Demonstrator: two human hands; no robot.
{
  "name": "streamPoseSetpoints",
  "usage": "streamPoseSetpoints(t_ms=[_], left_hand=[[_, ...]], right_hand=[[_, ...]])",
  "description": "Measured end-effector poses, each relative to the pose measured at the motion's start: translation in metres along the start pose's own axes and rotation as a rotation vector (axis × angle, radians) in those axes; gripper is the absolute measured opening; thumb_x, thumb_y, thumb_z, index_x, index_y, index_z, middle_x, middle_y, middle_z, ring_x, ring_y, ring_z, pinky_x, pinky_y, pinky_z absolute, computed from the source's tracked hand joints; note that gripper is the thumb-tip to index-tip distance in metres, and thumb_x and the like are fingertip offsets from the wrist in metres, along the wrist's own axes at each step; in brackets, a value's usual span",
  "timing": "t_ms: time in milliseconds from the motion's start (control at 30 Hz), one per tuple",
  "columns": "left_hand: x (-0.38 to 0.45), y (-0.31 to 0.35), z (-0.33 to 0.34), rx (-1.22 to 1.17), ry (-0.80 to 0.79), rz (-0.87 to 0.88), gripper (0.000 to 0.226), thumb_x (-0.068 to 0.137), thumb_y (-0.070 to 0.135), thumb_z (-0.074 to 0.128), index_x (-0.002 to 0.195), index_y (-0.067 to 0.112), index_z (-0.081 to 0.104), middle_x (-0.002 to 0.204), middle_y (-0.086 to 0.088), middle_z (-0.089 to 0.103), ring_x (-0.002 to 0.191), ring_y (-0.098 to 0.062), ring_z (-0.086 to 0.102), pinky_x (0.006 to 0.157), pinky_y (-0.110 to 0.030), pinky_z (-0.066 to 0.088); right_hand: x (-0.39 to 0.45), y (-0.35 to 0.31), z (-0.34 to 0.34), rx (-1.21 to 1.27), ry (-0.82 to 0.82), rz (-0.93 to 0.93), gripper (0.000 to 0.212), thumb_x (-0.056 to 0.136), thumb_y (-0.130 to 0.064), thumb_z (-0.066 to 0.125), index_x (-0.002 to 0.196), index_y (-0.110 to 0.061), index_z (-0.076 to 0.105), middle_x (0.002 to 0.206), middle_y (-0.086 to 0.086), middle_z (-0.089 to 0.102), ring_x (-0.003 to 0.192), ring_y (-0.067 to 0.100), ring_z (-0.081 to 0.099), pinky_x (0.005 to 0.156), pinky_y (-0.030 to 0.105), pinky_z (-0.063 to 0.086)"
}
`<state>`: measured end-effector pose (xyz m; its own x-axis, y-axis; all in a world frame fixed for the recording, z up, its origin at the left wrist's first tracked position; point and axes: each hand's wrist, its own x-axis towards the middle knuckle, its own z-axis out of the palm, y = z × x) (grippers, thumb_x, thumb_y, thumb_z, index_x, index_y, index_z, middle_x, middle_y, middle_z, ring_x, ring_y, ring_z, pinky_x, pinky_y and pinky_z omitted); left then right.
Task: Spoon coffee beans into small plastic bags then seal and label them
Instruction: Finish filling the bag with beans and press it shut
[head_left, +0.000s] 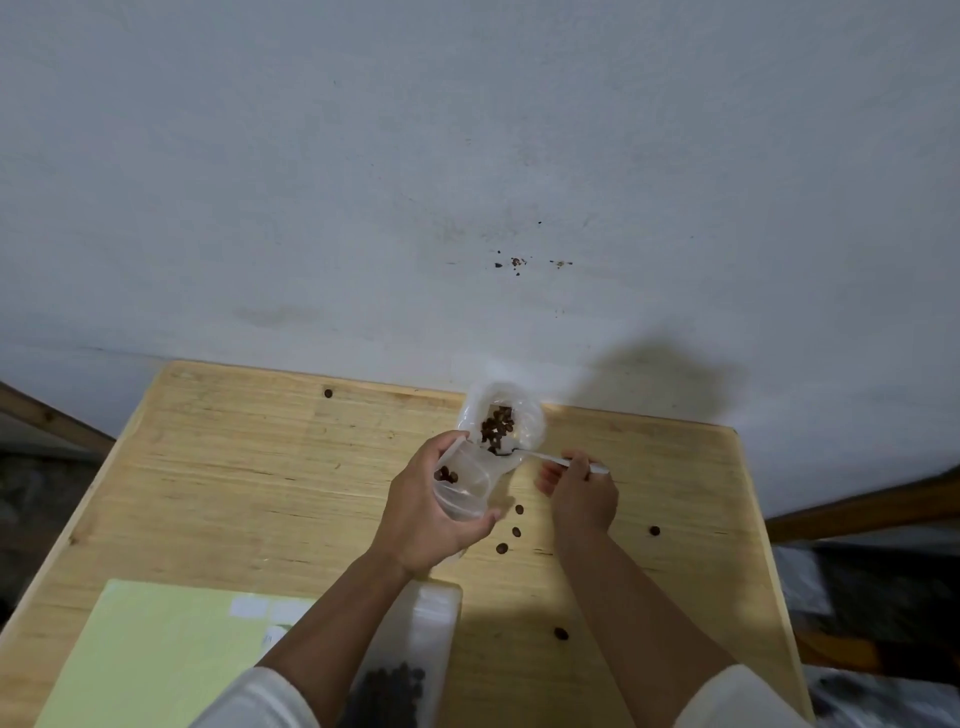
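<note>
A large clear bag of coffee beans (501, 422) stands open near the table's far edge. My left hand (423, 519) grips a small clear plastic bag (464, 486), held open, with a few beans inside. My right hand (582, 493) pinches the handle of a white plastic spoon (550, 458), and the spoon's bowl reaches into the mouth of the large bag. A filled small bag of beans (402, 670) lies near the front edge, partly hidden by my left forearm.
The wooden table (249, 467) stands against a white wall. A pale green sheet (156, 654) with white labels lies front left. Several loose beans (514, 531) are scattered between my hands and to the right. Dark clutter lies past both side edges.
</note>
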<state>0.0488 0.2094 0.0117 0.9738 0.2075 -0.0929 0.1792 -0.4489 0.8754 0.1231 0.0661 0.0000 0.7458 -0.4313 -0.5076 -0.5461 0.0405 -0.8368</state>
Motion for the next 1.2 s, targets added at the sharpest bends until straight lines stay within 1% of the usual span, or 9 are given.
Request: streamPoseSetpoints(t_ms=[167,267,433,667,800,900,967,1033,1200], left_hand=[[0.004,-0.006,-0.005,0.008,0.041,-0.025,0.091,0.052,0.050,0.083,0.129,0.031,0.038,0.122,0.024,0.044,0.113,0.003,0.042,0.086,0.006,0.026],[0.006,-0.007,-0.007,0.001,0.063,-0.045,0.089,0.056,0.036,0.089,0.130,0.027,0.039,0.119,0.025,0.041,0.112,0.003,0.040,0.081,0.009,0.023],[0.007,-0.005,-0.007,0.005,0.069,-0.065,0.093,0.055,0.041,0.088,0.133,0.023,0.041,0.120,0.019,0.043,0.110,0.002,0.041,0.078,0.007,0.027],[0.009,-0.004,-0.007,-0.002,0.074,-0.075,0.093,0.057,0.038,0.086,0.136,0.022,0.039,0.123,0.018,0.042,0.112,0.003,0.039,0.081,0.001,0.026],[0.008,-0.001,-0.007,-0.004,0.078,-0.073,0.097,0.056,0.042,0.086,0.137,0.021,0.038,0.122,0.018,0.040,0.112,0.002,0.038,0.082,-0.002,0.028],[0.007,0.001,-0.007,-0.009,0.073,-0.080,0.104,0.050,0.054,0.085,0.137,0.022,0.038,0.123,0.019,0.040,0.111,0.002,0.039,0.086,-0.007,0.030],[0.005,0.002,-0.007,-0.029,0.082,-0.079,0.107,0.044,0.065,0.077,0.136,0.024,0.039,0.124,0.021,0.041,0.112,0.004,0.040,0.081,0.003,0.027],[0.003,0.000,-0.008,-0.044,0.082,-0.088,0.104,0.047,0.059,0.082,0.136,0.024,0.039,0.124,0.020,0.042,0.112,0.004,0.040,0.078,0.006,0.026],[-0.004,-0.002,-0.009,-0.050,0.080,-0.071,0.096,0.054,0.049,0.084,0.135,0.024,0.039,0.124,0.020,0.044,0.114,0.003,0.041,0.082,0.002,0.028]], right_hand=[[0.005,-0.003,0.002,0.247,-0.109,0.166,0.022,0.099,-0.012,0.040,0.097,0.000,0.059,0.079,0.016,0.065,0.063,0.018,0.064,0.043,0.018,0.051],[0.006,-0.008,-0.002,0.263,-0.134,0.138,0.023,0.099,-0.014,0.040,0.094,-0.003,0.059,0.078,0.014,0.066,0.055,0.012,0.065,0.043,0.019,0.051],[0.004,-0.030,-0.014,0.212,-0.143,0.032,0.027,0.100,-0.017,0.038,0.086,-0.007,0.060,0.072,0.010,0.066,0.055,0.013,0.064,0.040,0.020,0.048],[-0.019,-0.068,-0.026,0.124,-0.277,-0.228,0.031,0.098,-0.017,0.038,0.077,-0.012,0.059,0.065,0.009,0.062,0.052,0.013,0.058,0.038,0.021,0.041],[-0.038,-0.072,-0.026,-0.073,-0.382,-0.545,0.030,0.100,-0.014,0.037,0.079,-0.015,0.060,0.062,0.004,0.061,0.054,0.009,0.057,0.042,0.023,0.044],[-0.044,-0.068,-0.024,-0.191,-0.332,-0.778,0.029,0.099,-0.015,0.038,0.078,-0.024,0.058,0.060,-0.004,0.060,0.052,0.004,0.057,0.049,0.025,0.048],[-0.042,-0.063,-0.023,-0.171,-0.205,-0.745,0.029,0.098,-0.018,0.038,0.077,-0.025,0.057,0.059,-0.004,0.061,0.048,0.006,0.057,0.052,0.033,0.051],[-0.037,-0.055,-0.021,-0.180,-0.088,-0.624,0.031,0.098,-0.018,0.039,0.074,-0.020,0.057,0.059,-0.004,0.063,0.043,0.009,0.056,0.055,0.037,0.053],[-0.028,-0.025,-0.013,-0.351,-0.045,-0.413,0.031,0.095,-0.015,0.037,0.078,-0.007,0.061,0.064,-0.002,0.066,0.050,0.018,0.063,0.063,0.035,0.055]])
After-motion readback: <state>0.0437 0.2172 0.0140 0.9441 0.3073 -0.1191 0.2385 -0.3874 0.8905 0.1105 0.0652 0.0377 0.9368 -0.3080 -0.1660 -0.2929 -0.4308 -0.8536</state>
